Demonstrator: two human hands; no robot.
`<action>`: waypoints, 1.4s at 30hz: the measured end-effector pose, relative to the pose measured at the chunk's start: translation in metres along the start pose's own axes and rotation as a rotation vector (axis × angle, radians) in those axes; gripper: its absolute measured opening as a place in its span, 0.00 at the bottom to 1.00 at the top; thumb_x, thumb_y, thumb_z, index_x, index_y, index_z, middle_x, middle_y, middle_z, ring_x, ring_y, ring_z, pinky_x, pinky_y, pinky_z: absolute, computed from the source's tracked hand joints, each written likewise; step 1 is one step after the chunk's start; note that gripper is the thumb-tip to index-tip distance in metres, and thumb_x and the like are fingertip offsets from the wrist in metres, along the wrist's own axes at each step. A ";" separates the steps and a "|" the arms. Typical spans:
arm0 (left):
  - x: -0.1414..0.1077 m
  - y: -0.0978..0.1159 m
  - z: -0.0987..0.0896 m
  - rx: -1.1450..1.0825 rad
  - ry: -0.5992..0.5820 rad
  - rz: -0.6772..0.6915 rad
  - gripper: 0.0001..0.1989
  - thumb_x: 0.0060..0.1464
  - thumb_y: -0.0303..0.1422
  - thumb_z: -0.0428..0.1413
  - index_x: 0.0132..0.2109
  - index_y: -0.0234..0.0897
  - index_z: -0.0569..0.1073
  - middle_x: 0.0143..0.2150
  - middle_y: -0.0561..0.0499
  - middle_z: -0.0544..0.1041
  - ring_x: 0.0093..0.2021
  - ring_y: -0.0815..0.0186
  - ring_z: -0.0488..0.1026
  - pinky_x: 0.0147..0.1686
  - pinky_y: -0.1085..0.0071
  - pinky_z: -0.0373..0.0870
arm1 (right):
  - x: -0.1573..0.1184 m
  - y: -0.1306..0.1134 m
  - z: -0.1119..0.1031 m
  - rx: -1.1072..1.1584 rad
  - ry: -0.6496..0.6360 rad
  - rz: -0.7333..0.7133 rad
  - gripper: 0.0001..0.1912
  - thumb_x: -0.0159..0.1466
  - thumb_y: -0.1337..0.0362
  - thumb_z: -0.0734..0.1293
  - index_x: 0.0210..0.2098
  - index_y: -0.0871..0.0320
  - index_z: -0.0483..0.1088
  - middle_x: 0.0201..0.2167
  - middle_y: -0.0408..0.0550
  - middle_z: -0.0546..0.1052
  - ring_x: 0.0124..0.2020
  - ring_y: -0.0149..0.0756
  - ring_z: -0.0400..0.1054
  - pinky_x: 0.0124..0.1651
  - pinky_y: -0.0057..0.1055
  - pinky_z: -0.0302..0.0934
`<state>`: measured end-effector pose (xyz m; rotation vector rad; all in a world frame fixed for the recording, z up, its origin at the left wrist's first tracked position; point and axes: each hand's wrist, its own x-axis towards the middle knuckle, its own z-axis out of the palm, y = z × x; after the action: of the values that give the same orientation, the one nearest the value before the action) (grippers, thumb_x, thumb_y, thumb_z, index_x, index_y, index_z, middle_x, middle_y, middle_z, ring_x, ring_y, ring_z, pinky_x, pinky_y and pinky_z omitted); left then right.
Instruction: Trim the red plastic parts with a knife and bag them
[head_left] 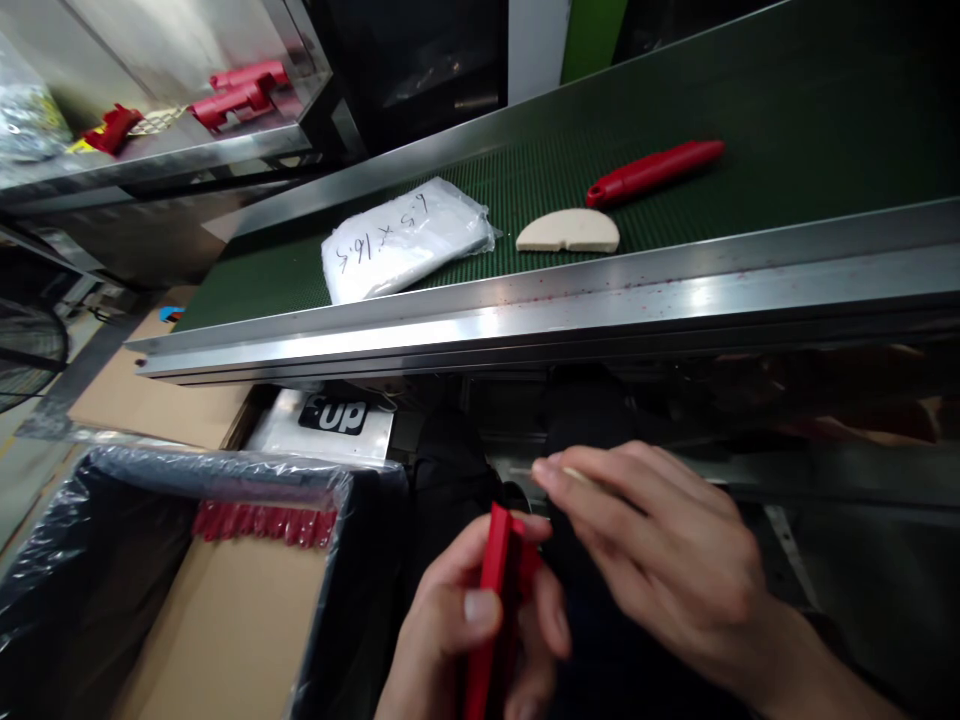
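Note:
My left hand (465, 620) is closed around a long red plastic part (495, 560), with the thumb pressed on its near face. Just right of it, my right hand (660, 550) pinches a slim tool with a pale handle (581, 477). Its narrow tip points left, above the upper end of the red part and apart from it. Fingers cover most of this tool, so its exact kind does not show. Beyond both hands, another red plastic part (656, 172) lies on the green conveyor belt (787, 130).
On the belt lie a beige half-round block (568, 231) and a white plastic-wrapped packet (405, 240). A metal rail (525, 305) edges the belt. At lower left stands a bag-lined box (247, 470) holding a row of red parts (262, 523). More red pieces (240, 98) rest on a metal shelf.

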<state>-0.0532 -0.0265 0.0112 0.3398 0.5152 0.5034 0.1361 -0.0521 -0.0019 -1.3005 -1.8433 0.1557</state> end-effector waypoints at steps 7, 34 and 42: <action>0.003 -0.008 0.001 -0.134 -0.021 0.091 0.20 0.63 0.39 0.47 0.54 0.30 0.72 0.35 0.40 0.79 0.19 0.71 0.70 0.17 0.80 0.64 | 0.001 -0.001 -0.007 0.100 -0.036 0.039 0.20 0.62 0.82 0.63 0.51 0.65 0.71 0.44 0.54 0.75 0.44 0.34 0.68 0.46 0.35 0.64; -0.018 0.002 -0.010 -0.225 0.283 -0.094 0.13 0.58 0.30 0.53 0.41 0.22 0.78 0.40 0.39 0.80 0.42 0.66 0.77 0.52 0.75 0.68 | 0.000 0.012 -0.012 0.024 -0.209 -0.184 0.24 0.63 0.76 0.58 0.57 0.56 0.67 0.51 0.52 0.72 0.48 0.42 0.64 0.51 0.46 0.57; -0.020 0.002 -0.013 -0.208 0.275 -0.151 0.14 0.57 0.32 0.54 0.39 0.21 0.78 0.36 0.38 0.80 0.39 0.63 0.77 0.50 0.73 0.70 | 0.000 0.007 -0.011 -0.013 -0.164 -0.185 0.20 0.66 0.74 0.58 0.54 0.55 0.70 0.47 0.51 0.75 0.45 0.40 0.65 0.48 0.44 0.58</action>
<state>-0.0760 -0.0327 0.0086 0.0310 0.7423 0.4549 0.1490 -0.0528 0.0016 -1.1471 -2.0967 0.1555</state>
